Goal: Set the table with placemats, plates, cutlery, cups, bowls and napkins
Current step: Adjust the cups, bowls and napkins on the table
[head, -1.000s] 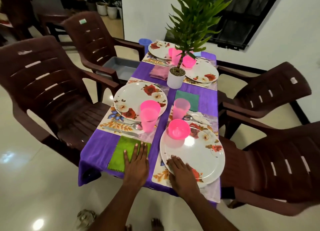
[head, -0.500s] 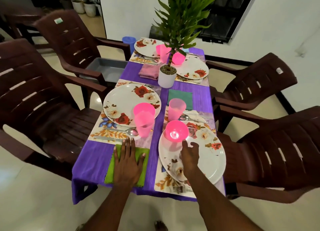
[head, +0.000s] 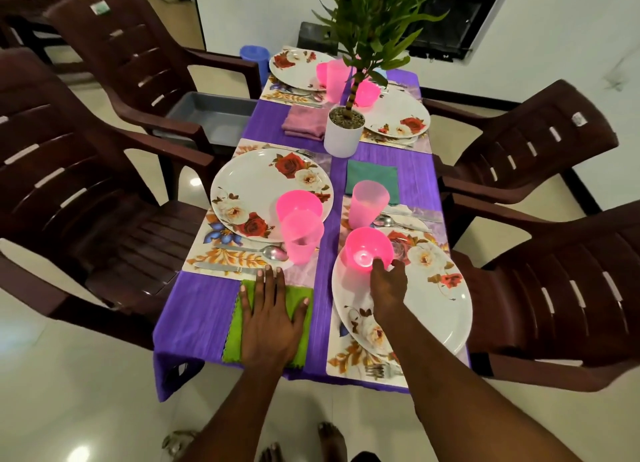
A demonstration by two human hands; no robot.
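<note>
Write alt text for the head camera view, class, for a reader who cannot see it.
A person's left hand presses flat on a green napkin while the right hand grips a pink bowl on a floral plate. The purple-clothed table holds four place settings around a potted plant.

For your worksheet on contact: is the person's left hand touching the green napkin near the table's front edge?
Touching. The head view shows the left hand lying flat, fingers spread, on the green napkin, covering its middle with no gap.

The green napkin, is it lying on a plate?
No, the green napkin lies flat on the purple tablecloth under the left hand.
</note>
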